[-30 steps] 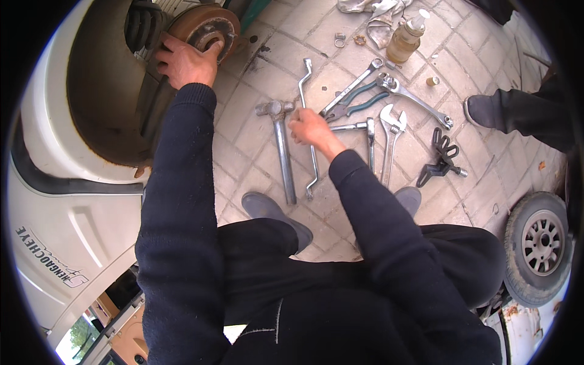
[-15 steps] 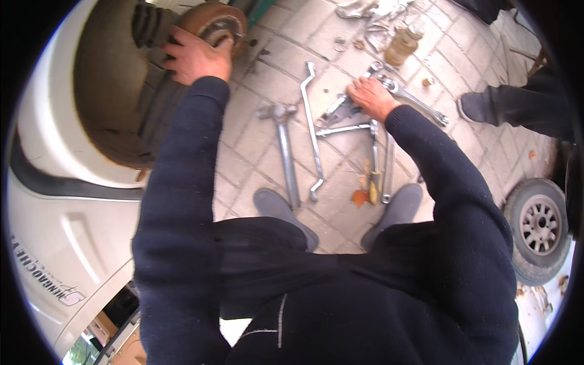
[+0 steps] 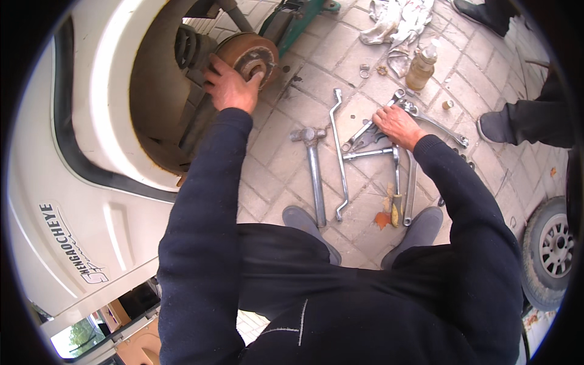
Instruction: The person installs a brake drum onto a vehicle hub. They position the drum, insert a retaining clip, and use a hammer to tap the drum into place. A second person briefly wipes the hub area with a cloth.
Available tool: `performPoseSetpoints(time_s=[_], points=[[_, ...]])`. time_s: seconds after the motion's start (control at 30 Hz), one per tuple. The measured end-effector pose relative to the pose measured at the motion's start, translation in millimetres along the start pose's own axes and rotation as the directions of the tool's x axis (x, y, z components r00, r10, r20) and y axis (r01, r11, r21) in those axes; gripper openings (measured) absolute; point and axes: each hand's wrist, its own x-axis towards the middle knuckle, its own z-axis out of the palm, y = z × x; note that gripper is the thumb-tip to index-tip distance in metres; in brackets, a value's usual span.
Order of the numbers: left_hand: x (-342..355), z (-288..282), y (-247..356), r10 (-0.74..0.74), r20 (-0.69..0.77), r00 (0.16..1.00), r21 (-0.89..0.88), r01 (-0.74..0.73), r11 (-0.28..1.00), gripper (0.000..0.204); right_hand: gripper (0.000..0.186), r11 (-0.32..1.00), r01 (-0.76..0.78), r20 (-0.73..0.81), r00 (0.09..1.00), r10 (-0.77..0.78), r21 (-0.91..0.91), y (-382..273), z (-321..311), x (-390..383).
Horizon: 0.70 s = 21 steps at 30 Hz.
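My left hand [image 3: 234, 88] lies on a rusty brake drum [image 3: 270, 45] in the wheel arch. Its fingers curl over the drum's side and the thumb reaches the hub. Down on the paving, my right hand [image 3: 398, 126] has its fingers bent together over a double-ended wrench [image 3: 362, 132] in a cluster of tools. Partly under that hand is a pair of grey pliers [image 3: 368, 140]. Close by are a ratchet with a long handle [image 3: 444, 129], a chrome bar [image 3: 368, 154], a yellow-handled screwdriver [image 3: 396, 210] and another wrench [image 3: 411, 188].
A hammer [image 3: 314, 170] and a long offset wrench [image 3: 338, 158] lie between me and the drum. Beyond are a bottle of brownish liquid [image 3: 421, 70], rags [image 3: 398, 24] and a green jack [image 3: 301, 27]. Another person's shoe [image 3: 494, 126] and a wheel [image 3: 550, 252] are at right.
The view has shifted, so the vehicle, drum and tools appear farther right and lower. Both hands stay at the same places, the left on the drum and the right over the tools.
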Motion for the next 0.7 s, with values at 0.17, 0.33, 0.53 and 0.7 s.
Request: performPoseSetpoints(time_s=[0.17, 0.33, 0.53, 0.7], points=[[-2.3, -11.6, -6.8, 0.019, 0.068, 0.998, -0.054, -0.015, 0.998, 0.122, 0.025, 1.000, 0.028, 0.024, 0.999, -0.028, 0.005, 4.2, 3.7, 1.2], [-4.8, -5.2, 4.6, -0.005, -0.025, 1.000, 0.002, 0.005, 1.000, 0.121, 0.031, 0.996, 0.056, -0.003, 0.998, -0.056, 0.072, 9.2, 9.9, 4.6], [-5.8, -0.7, 10.3, -0.052, -0.041, 0.998, 0.057, 0.054, 0.997, 0.122, 0.036, 0.999, 0.003, 0.014, 1.000, -0.004, 0.041, 8.5, 14.3, 4.1], [-5.8, -0.7, 11.8, -0.071, -0.038, 0.997, 0.060, 0.073, 0.996, 0.122, 0.040, 0.998, 0.068, 0.079, 0.994, -0.069, 0.018, 15.0, 3.0, 4.5]])
